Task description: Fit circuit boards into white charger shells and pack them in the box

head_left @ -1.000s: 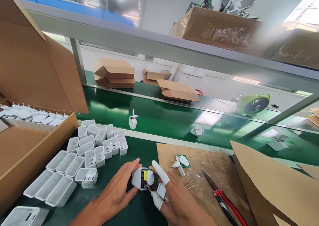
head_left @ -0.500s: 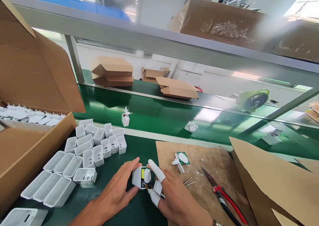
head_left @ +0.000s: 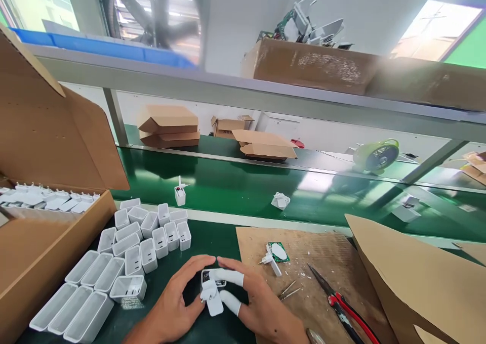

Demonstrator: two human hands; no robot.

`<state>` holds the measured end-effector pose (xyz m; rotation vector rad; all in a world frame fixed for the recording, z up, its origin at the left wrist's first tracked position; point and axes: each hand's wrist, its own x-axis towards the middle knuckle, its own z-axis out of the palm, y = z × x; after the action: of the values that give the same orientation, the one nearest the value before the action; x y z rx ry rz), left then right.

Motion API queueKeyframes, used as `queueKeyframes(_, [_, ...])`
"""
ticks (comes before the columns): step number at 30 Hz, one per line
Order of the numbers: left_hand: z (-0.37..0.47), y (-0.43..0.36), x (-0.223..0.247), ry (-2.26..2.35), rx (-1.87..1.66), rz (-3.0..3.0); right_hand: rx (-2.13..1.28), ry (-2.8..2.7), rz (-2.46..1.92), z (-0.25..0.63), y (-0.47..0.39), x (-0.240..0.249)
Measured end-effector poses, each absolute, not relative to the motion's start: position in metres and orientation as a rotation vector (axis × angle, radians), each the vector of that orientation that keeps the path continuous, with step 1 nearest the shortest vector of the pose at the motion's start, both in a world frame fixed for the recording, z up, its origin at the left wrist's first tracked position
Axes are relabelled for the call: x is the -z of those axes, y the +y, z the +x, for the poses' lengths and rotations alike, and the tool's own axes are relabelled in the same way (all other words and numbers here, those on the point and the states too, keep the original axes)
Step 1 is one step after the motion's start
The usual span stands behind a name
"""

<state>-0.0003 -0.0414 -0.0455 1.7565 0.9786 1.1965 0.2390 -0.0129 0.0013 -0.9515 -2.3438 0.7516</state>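
Observation:
Near the bottom centre, a white plastic housing (head_left: 206, 274) stands between my two hands, its opening showing dark parts inside. A white plug piece (head_left: 213, 297) with pins lies over its near side. My left hand (head_left: 172, 298) curves round the left side, fingertips at the housing's top. From the right, my right hand (head_left: 261, 303), with white covers on two fingers, holds the housing's edge. A second plug piece (head_left: 272, 264) and a green circuit board (head_left: 278, 252) rest on the brown cardboard sheet (head_left: 250, 238).
Rows of white housings (head_left: 110, 273) stand on the left beside an open cardboard box (head_left: 76, 232). Red-handled pliers (head_left: 345, 308) and thin metal pieces (head_left: 290, 291) lie at right. Beyond runs a green belt (head_left: 235, 187) carrying a few white units (head_left: 281, 201). A shelf (head_left: 228, 88) crosses overhead.
The view has tilted up, so the scene sits lower. The housing has been turned in my hands, and the plug piece has moved from its right side to its near side.

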Motion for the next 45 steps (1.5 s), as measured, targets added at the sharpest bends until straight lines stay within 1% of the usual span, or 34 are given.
queueKeyframes(3, [-0.004, -0.038, 0.047, 0.954, -1.257, 1.632, -0.646, -2.373, -0.843, 0.232, -0.013, 0.015])
queueKeyframes(5, [-0.004, -0.039, 0.05, 0.986, -1.267, 1.542, -0.545, -2.385, -0.858, 0.229, -0.015, 0.021])
queueKeyframes(11, [0.005, -0.038, 0.049, 1.115, -1.217, 1.412, -0.422, -2.423, -0.884, 0.23, -0.02, 0.027])
queueKeyframes(18, [0.017, -0.033, 0.035, 1.178, -1.248, 1.549, -0.256, -2.511, -0.823, 0.236, -0.019, 0.027])
queueKeyframes(22, [0.019, -0.036, 0.031, 1.259, -1.211, 1.794, -0.179, -2.571, -0.799, 0.24, -0.019, 0.029])
queueKeyframes(27, [0.021, -0.032, 0.03, 1.255, -1.3, 1.931, -0.16, -2.623, -0.813, 0.242, -0.014, 0.029])
queueKeyframes(31, [0.019, -0.03, 0.034, 1.297, -1.195, 1.769, -0.269, -2.571, -0.75, 0.237, -0.009, 0.024])
queueKeyframes(34, [0.017, -0.034, 0.041, 1.319, -1.27, 1.608, -0.347, -2.485, -0.746, 0.232, -0.008, 0.017])
queueKeyframes(40, [0.011, -0.04, 0.05, 1.395, -1.407, 1.408, -0.245, -2.294, -0.694, 0.232, -0.005, 0.005])
queueKeyframes(45, [0.012, -0.043, 0.046, 1.382, -1.447, 1.374, -0.245, -2.353, -0.704, 0.231, 0.003, 0.021])
